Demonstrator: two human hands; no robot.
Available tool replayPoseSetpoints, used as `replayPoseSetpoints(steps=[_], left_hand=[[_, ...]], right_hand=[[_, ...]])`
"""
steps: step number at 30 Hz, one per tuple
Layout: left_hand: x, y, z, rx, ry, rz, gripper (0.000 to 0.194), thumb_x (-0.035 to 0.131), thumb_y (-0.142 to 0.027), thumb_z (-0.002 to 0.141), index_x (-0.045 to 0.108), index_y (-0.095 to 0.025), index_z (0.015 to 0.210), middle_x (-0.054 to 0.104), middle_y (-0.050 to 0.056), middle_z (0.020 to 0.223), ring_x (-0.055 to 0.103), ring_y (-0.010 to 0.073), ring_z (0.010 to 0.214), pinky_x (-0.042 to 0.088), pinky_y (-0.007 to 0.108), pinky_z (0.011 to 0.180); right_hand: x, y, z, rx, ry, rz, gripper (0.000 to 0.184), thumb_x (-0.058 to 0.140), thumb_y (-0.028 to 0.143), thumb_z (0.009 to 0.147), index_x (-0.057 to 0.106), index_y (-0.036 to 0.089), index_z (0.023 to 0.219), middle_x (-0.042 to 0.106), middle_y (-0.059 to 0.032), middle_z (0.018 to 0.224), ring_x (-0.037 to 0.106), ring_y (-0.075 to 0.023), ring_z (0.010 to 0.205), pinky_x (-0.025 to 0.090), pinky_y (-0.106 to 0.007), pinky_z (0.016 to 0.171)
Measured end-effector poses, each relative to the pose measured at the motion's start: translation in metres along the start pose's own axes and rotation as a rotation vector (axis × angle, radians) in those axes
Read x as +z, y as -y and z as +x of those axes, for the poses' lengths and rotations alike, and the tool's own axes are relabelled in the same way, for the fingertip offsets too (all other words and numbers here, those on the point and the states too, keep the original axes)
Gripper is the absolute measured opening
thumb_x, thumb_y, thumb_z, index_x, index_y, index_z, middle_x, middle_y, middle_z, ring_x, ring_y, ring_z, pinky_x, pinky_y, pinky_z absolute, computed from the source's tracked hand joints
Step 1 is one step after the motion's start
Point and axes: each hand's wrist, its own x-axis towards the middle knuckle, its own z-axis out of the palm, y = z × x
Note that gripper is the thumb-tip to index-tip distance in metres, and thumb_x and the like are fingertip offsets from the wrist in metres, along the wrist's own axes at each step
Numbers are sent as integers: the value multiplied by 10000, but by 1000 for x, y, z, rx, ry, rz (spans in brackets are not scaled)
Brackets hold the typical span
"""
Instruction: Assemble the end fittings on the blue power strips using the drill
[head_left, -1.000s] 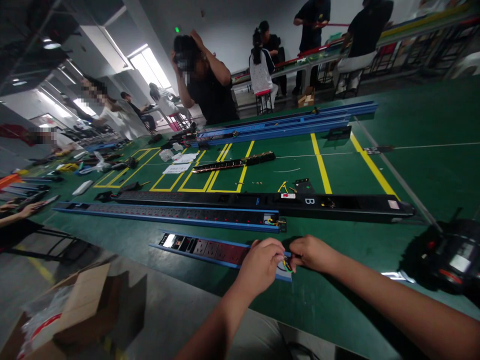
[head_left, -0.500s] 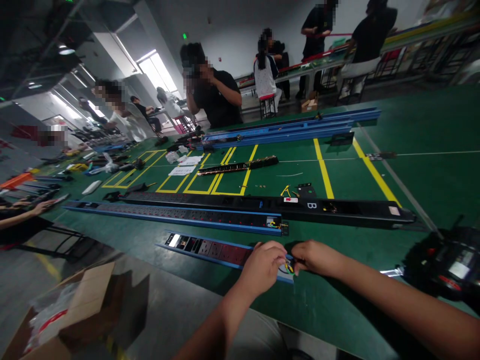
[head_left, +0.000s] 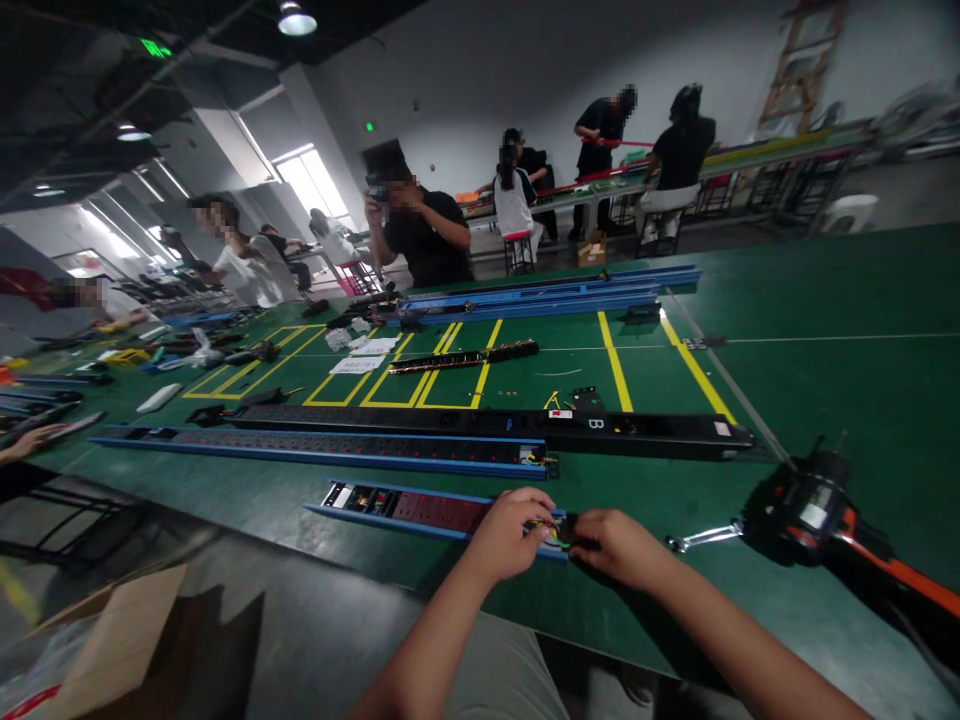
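A short blue power strip (head_left: 405, 505) with red sockets lies near the front edge of the green table (head_left: 825, 300). My left hand (head_left: 512, 532) rests curled on its right end, fingers pinched at the small coloured wires (head_left: 553, 540) that stick out there. My right hand (head_left: 620, 546) is closed just to the right, pinching a small dark piece at the same end. The two hands nearly touch.
Two long strips, one blue (head_left: 322, 450) and one black (head_left: 570, 428), lie just beyond. An orange-and-black power tool (head_left: 810, 508) lies at the right. A cardboard box (head_left: 112, 650) stands at the lower left. Several people work at the far side and at benches behind.
The camera has tilted up and shifted, bringing the power tool fully into view. Both hands stay at the strip's right end, a little lower in the picture.
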Motion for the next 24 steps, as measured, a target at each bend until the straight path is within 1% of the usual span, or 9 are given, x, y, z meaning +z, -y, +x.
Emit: replayPoseSetpoints(steps=[5, 8, 10, 12, 15, 20, 24], left_hand=[[2, 2, -2, 3, -41, -45, 164, 663, -149, 708, 692, -200, 860, 649, 36, 1044, 594, 179, 951, 447, 329, 894], [3, 3, -3, 13, -65, -76, 158, 647, -120, 695, 687, -186, 833, 651, 39, 1020, 598, 174, 933, 460, 322, 883], [2, 4, -2, 29, -78, -100, 227, 595, -54, 674, 680, -177, 845, 651, 43, 1005, 596, 170, 939, 462, 317, 891], [2, 4, -2, 57, -85, -110, 355, 516, 18, 620, 670, -169, 880, 651, 47, 995, 591, 169, 955, 456, 320, 912], [1, 3, -2, 89, -83, -108, 499, 429, 54, 535, 652, -164, 924, 647, 51, 998, 581, 176, 974, 449, 337, 932], [4, 2, -4, 69, -94, -77, 556, 424, 38, 511, 624, -173, 985, 625, 53, 1038, 561, 194, 1006, 438, 360, 950], [2, -4, -8, 62, -96, 27, 597, 447, 7, 524, 589, -176, 1074, 591, 66, 1111, 526, 208, 1062, 403, 379, 987]], right_hand=[[11, -1, -5, 124, -156, 14, 111, 591, 262, 814, 635, 168, 776, 614, -44, 779, 566, -159, 724, 387, -239, 641], [14, -1, -6, 133, -172, 30, 108, 601, 255, 802, 630, 163, 751, 607, -41, 771, 557, -157, 709, 385, -243, 633], [12, 0, -6, 121, -175, 51, 106, 598, 242, 798, 636, 162, 740, 607, -40, 763, 557, -160, 716, 389, -247, 638], [9, 2, -8, 97, -188, 101, 97, 579, 223, 804, 656, 169, 782, 620, -41, 785, 568, -163, 750, 402, -253, 672], [3, 4, -11, 88, -240, 202, 146, 532, 203, 822, 673, 180, 847, 641, -41, 820, 580, -162, 782, 416, -261, 712], [1, 5, -14, 106, -315, 269, 180, 500, 236, 831, 667, 174, 806, 650, -54, 802, 589, -176, 771, 434, -284, 713], [2, -1, -14, 142, -399, 308, 208, 487, 271, 833, 671, 173, 845, 665, -71, 834, 601, -199, 805, 456, -322, 758]])
